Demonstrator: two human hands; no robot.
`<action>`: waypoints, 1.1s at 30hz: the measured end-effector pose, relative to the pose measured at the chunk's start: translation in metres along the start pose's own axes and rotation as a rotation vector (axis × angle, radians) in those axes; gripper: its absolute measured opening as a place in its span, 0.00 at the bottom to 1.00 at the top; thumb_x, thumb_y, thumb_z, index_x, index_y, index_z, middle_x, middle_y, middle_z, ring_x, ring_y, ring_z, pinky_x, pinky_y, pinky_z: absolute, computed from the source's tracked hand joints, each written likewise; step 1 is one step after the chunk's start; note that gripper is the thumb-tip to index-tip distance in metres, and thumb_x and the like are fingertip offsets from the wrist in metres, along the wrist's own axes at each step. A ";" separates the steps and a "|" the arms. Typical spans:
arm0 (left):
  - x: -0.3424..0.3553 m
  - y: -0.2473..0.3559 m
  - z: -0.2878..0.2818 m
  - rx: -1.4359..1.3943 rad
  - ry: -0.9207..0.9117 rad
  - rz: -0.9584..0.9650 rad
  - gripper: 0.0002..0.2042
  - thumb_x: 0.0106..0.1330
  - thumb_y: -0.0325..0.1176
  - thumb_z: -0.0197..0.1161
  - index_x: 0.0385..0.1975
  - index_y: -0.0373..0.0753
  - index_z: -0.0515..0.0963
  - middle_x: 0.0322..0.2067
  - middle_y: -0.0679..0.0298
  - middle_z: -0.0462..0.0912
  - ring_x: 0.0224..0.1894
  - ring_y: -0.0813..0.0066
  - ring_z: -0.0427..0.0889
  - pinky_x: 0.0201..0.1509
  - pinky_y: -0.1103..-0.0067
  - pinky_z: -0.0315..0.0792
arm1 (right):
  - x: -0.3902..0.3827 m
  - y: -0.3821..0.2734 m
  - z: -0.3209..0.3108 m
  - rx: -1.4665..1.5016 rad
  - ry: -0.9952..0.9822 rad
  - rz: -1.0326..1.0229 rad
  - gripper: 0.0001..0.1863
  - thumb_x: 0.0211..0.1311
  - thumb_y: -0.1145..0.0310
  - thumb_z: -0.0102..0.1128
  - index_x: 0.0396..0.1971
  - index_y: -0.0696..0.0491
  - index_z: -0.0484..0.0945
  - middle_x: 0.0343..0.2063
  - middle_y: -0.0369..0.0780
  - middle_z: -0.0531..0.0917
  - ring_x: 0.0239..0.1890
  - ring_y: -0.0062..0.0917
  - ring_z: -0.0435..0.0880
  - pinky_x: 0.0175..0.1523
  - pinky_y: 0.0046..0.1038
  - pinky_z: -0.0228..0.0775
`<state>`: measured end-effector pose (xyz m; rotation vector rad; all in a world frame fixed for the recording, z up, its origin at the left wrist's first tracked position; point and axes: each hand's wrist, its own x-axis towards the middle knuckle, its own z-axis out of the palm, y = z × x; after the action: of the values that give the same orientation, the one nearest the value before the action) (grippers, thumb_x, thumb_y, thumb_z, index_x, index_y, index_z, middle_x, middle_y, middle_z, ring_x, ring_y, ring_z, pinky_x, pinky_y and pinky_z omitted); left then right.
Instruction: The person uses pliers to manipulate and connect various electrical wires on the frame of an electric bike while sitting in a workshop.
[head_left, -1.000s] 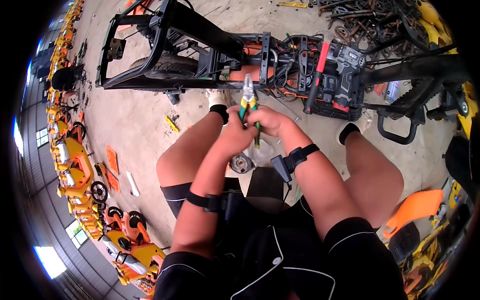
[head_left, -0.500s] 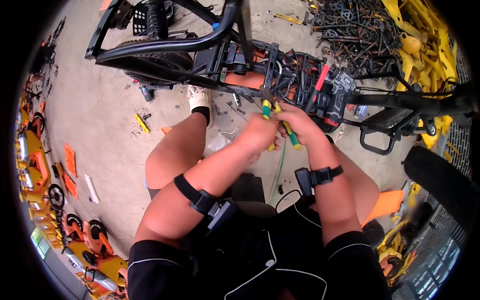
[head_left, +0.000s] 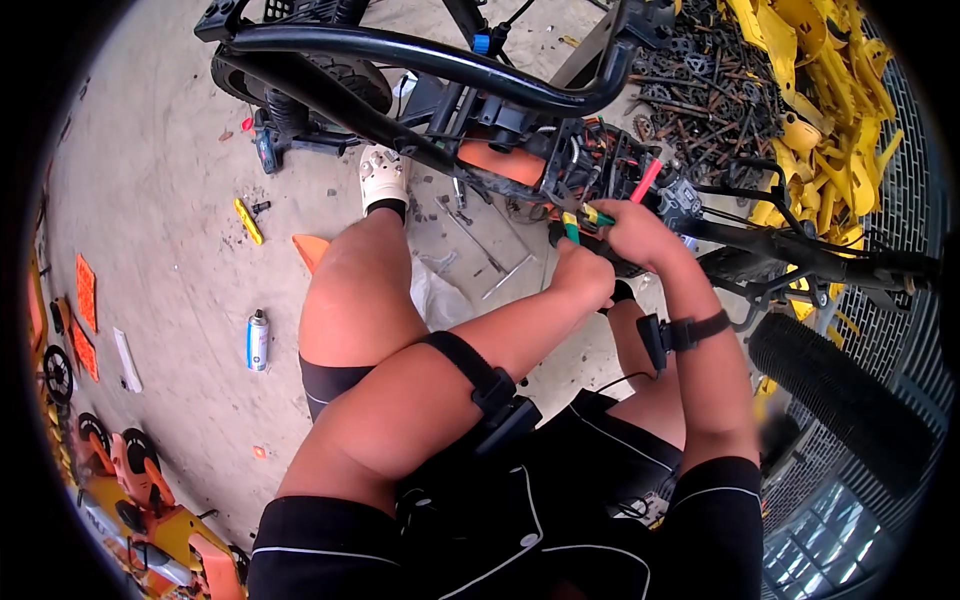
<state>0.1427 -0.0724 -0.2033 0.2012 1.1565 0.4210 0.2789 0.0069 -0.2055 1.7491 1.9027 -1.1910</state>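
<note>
A pair of pliers with green and yellow handles (head_left: 571, 228) reaches into the wiring of a black-framed vehicle (head_left: 400, 48). My left hand (head_left: 584, 274) is closed around the left handle, its fingertips mostly hidden. Around the right handle my right hand (head_left: 637, 235) is closed too, from the other side. The dark jaws point away from me, among wires and metal parts, and what they touch is too small to make out. Just left of them lies an orange part (head_left: 500, 160) inside the frame. A red bar (head_left: 648, 180) sticks up beyond my right hand.
Long thin metal tools (head_left: 470, 237) and a white plastic bag (head_left: 436, 300) lie on the floor near my leg. A spray can (head_left: 257, 340) stands at left, with a yellow-handled tool (head_left: 248, 221) farther off. Rusty parts (head_left: 700, 90) and yellow panels (head_left: 830, 130) are heaped at far right.
My view has shifted, and both hands sit farther right in it with the pliers. The handles look spread wider, and my left forearm reaches farther across. The spray can has come into sight.
</note>
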 end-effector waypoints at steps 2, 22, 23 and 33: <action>-0.002 0.005 -0.001 -0.083 -0.006 0.022 0.17 0.71 0.27 0.47 0.55 0.29 0.53 0.40 0.50 0.74 0.33 0.65 0.82 0.30 0.71 0.83 | 0.008 -0.024 -0.011 -0.138 -0.055 0.033 0.30 0.54 0.75 0.54 0.60 0.51 0.79 0.46 0.55 0.85 0.50 0.47 0.85 0.55 0.37 0.75; 0.006 0.045 -0.002 -0.315 -0.130 0.000 0.12 0.73 0.35 0.47 0.44 0.38 0.77 0.37 0.60 0.82 0.35 0.72 0.82 0.38 0.73 0.78 | 0.055 -0.089 -0.044 -0.569 -0.420 0.051 0.24 0.55 0.53 0.57 0.37 0.60 0.87 0.38 0.52 0.87 0.41 0.42 0.87 0.47 0.38 0.76; 0.000 0.050 -0.003 -0.300 -0.127 -0.008 0.12 0.73 0.35 0.48 0.44 0.38 0.77 0.37 0.60 0.82 0.35 0.72 0.82 0.38 0.73 0.78 | 0.055 -0.089 -0.044 -0.592 -0.423 0.045 0.26 0.56 0.51 0.57 0.38 0.60 0.87 0.38 0.51 0.87 0.41 0.41 0.87 0.47 0.38 0.76; 0.008 0.047 -0.002 -0.441 -0.170 0.055 0.15 0.67 0.43 0.60 0.35 0.35 0.78 0.29 0.62 0.81 0.25 0.75 0.80 0.29 0.76 0.73 | 0.064 -0.132 -0.047 -0.729 -0.542 0.286 0.30 0.48 0.45 0.67 0.48 0.49 0.87 0.47 0.43 0.87 0.47 0.36 0.87 0.51 0.34 0.78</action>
<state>0.1329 -0.0262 -0.1937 -0.1143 0.8686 0.6824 0.1578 0.0961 -0.1729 1.1053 1.4315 -0.6430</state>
